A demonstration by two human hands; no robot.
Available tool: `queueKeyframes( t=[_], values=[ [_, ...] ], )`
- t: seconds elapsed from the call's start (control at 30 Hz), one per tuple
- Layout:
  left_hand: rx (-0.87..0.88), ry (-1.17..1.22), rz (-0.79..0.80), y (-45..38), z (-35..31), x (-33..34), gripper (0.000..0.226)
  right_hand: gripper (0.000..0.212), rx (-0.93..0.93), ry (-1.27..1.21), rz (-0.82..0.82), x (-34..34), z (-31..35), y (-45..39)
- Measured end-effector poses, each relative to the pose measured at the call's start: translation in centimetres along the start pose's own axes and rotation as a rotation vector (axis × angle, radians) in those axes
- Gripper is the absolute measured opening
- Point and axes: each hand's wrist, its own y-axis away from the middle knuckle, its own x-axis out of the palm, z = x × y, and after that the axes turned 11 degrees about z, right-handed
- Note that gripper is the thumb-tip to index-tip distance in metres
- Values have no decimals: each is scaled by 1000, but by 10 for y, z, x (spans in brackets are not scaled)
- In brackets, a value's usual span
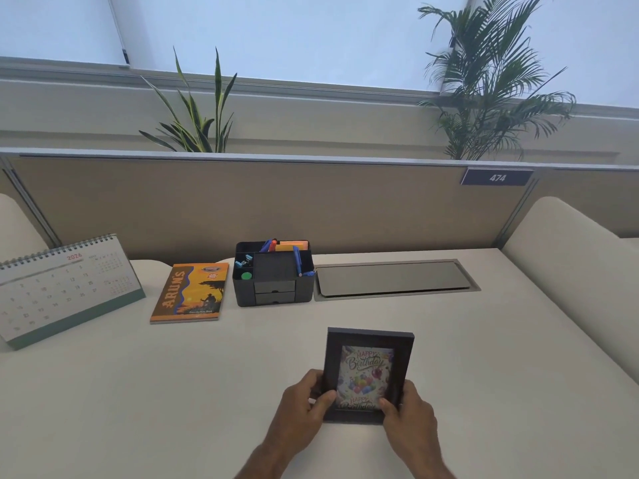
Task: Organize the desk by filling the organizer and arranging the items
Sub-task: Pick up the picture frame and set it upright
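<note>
A dark picture frame (369, 357) with a "Happy Birthday" balloon card stands near the front middle of the white desk (138, 392). My left hand (304, 406) grips its lower left edge, thumb on the front. My right hand (408, 413) grips its lower right corner the same way. Behind it at the desk's back stands the black organizer (273, 285), holding blue pens, orange sticky notes, clips and a green round item; its two small drawers are closed.
An orange "ARUNS" notebook (190, 292) lies left of the organizer. A 2026 desk calendar (65, 288) stands at far left. A grey cable hatch (394, 278) lies right of the organizer. A beige partition (276, 202) backs the desk, plants behind it.
</note>
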Motion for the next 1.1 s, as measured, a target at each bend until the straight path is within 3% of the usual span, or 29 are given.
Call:
queueKeyframes(
  t=[0.2,0.33,0.47,0.57,0.83,1.1],
  values=[
    [19,-98,75,-33,-9,29,21,24,51,-12,-79,-41,-30,-16],
    [74,-409,65,-65,-8,58,43,22,130,-64,-174,-83,-55,-41],
    [129,-715,123,-103,-9,96,88,22,208,-81,-278,-130,-88,-81],
    [37,-927,238,-131,-7,120,85,23,252,-92,-343,-168,-107,-116],
    [89,-998,197,-196,-7,160,101,34,329,-126,-458,-245,-139,-223],
    [106,-998,182,-250,-14,169,102,36,324,-71,-498,-280,-151,-313]
  ],
)
